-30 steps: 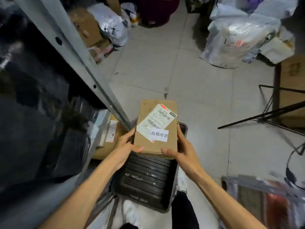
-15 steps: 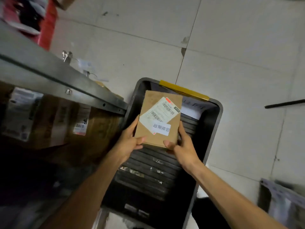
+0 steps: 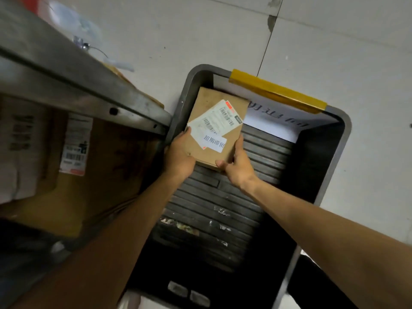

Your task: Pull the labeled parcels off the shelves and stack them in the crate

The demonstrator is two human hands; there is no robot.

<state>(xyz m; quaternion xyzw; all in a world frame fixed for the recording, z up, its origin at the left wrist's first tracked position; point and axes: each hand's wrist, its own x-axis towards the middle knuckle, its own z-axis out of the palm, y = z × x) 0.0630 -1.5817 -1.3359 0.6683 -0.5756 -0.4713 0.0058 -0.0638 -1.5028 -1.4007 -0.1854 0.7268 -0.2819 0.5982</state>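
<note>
While my left grip (image 3: 178, 157) and right grip (image 3: 239, 168) clasp the parcel (image 3: 214, 103) by its sides (label up), I see it in the far left corner of the crate (image 3: 318, 152), beside the shelf (image 3: 89, 85).

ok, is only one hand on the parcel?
No: the left hand and the right hand both grip the brown parcel, one on each side, over the far end of the crate.

Our view dim and soft, deep shadow below the metal shelf (image 3: 84, 85), edges bowed, lower left perhaps motion-blurred.
</note>
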